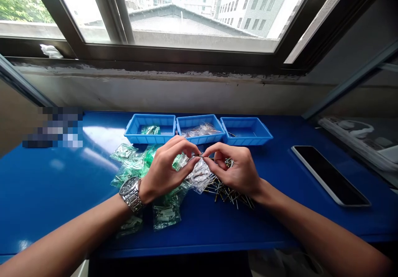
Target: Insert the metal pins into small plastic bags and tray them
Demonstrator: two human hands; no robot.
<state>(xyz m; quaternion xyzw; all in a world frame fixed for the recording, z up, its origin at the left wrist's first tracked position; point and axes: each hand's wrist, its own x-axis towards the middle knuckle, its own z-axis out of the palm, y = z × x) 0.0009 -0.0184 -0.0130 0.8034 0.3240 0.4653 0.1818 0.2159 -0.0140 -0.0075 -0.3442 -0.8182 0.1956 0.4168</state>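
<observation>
My left hand [166,167] and my right hand [238,167] meet fingertip to fingertip above the table. Both are closed in a pinch on a small thin rod [201,156], mostly hidden by the fingers. Under and beside my right hand lies a loose pile of thin metal rods [230,194], some with brass-coloured parts. A clear plastic bag [200,176] of slender pieces lies below the fingertips. Around my left hand are several green-tinted plastic bags [129,167] with small parts inside; another green bag [167,215] rests nearer the front edge.
Three blue trays stand in a row behind my hands: the left tray [150,138] holds a green bag, the middle tray [202,139] thin pieces, the right tray [248,138] a few small dark bits. A phone-like device [331,175] lies right on the blue table [77,202].
</observation>
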